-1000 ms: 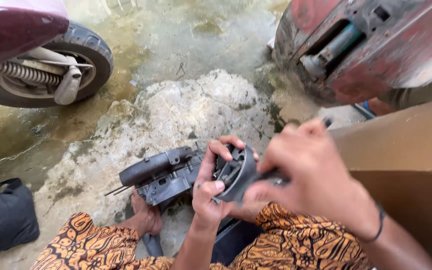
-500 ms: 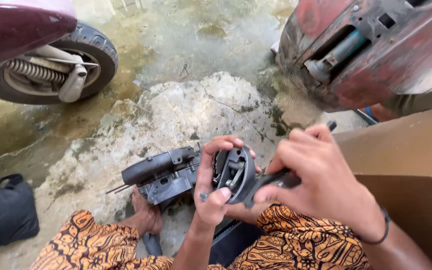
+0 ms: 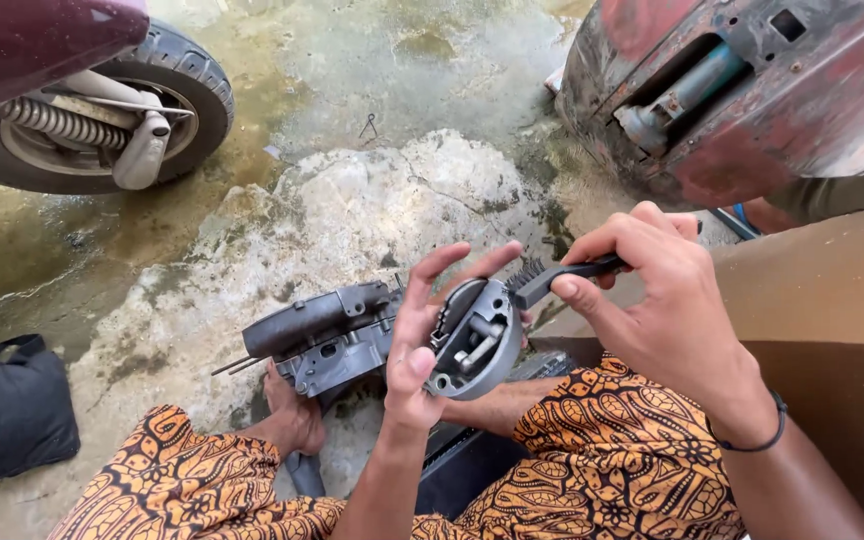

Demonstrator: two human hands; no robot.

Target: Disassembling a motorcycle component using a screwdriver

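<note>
A round grey metal plate (image 3: 477,340), with springs and curved shoes on its face, sits upright in the left hand (image 3: 422,350). The thumb and palm clamp its near edge while the fingers (image 3: 452,262) fan out behind and above the rim. Just right of that grip, the right hand (image 3: 652,300) is closed around the handle of a dark brush (image 3: 562,275), whose bristled head meets the plate's upper right edge. How far the bristles press in is hard to judge, since the plate rim hides their tips. A dark band (image 3: 752,435) circles the right wrist.

Immediately left of the gripped plate lies a larger grey engine casing (image 3: 327,335), touching or nearly touching it; thin rods stick out from its left end. A bare foot (image 3: 292,415) rests under the casing, and the knees on either side wear orange patterned cloth (image 3: 612,450). A dark object between the legs is mostly covered and cannot be identified.

Beyond the hands is rough pale concrete (image 3: 352,210), stained green and wet farther off. A scooter wheel (image 3: 92,120) with a spring shock stands at upper left, cut off by the frame. A rusty red body panel (image 3: 752,90) fills the upper right, a brown board (image 3: 832,300) below it. A black bag (image 3: 12,410) lies at the far left.
</note>
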